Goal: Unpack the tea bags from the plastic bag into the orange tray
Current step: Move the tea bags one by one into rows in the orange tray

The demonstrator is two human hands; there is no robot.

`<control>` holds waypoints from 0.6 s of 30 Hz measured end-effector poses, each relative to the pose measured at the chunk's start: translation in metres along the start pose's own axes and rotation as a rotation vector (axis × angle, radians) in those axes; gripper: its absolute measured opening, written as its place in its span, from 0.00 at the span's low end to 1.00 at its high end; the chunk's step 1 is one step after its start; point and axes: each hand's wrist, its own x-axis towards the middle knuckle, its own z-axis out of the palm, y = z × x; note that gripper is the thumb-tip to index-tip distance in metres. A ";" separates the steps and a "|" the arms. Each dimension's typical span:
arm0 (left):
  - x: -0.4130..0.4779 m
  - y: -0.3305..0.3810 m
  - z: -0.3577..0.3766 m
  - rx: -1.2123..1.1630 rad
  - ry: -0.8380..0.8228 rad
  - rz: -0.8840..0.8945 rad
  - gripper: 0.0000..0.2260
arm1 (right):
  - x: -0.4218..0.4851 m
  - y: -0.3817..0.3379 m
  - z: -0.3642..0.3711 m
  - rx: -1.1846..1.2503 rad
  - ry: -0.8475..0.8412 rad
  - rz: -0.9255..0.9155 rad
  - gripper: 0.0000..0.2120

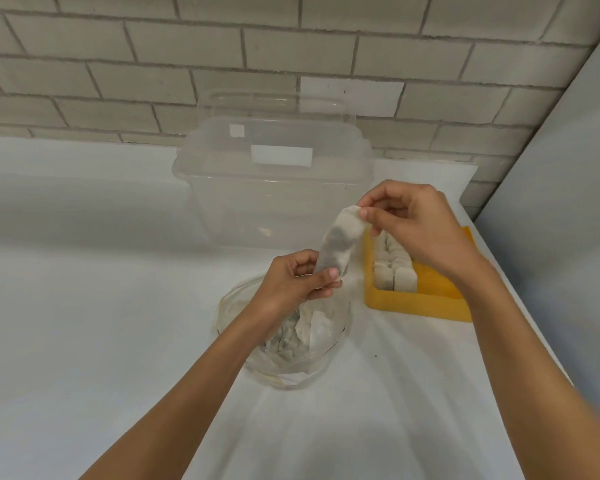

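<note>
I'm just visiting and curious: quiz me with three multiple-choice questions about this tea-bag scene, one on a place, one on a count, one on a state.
1. Where does the orange tray lie relative to the plastic bag?
A) to its left B) to its right C) underneath it

2. How many hands pinch the held tea bag?
A) none B) one C) two

3. The tray is:
A) empty B) partly filled with tea bags C) upside down

Answers:
1 B: the tray sits to the bag's right on the white table.
2 C: the left hand pinches its lower end and the right hand its upper end.
3 B: bags stand in rows, while the near right corner shows bare orange.
</note>
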 end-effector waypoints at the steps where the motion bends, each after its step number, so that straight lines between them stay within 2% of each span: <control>1: 0.003 0.001 0.003 0.006 -0.012 -0.006 0.09 | 0.001 0.004 -0.010 -0.009 0.025 0.010 0.02; 6: 0.014 0.005 0.016 0.055 -0.043 -0.016 0.09 | 0.012 0.042 -0.056 -0.143 0.139 0.090 0.03; 13: 0.019 0.000 0.026 0.094 -0.081 -0.029 0.10 | 0.023 0.127 -0.067 -0.372 0.044 0.323 0.09; 18: 0.023 -0.003 0.027 0.089 -0.076 -0.048 0.10 | 0.031 0.165 -0.045 -0.464 0.013 0.442 0.06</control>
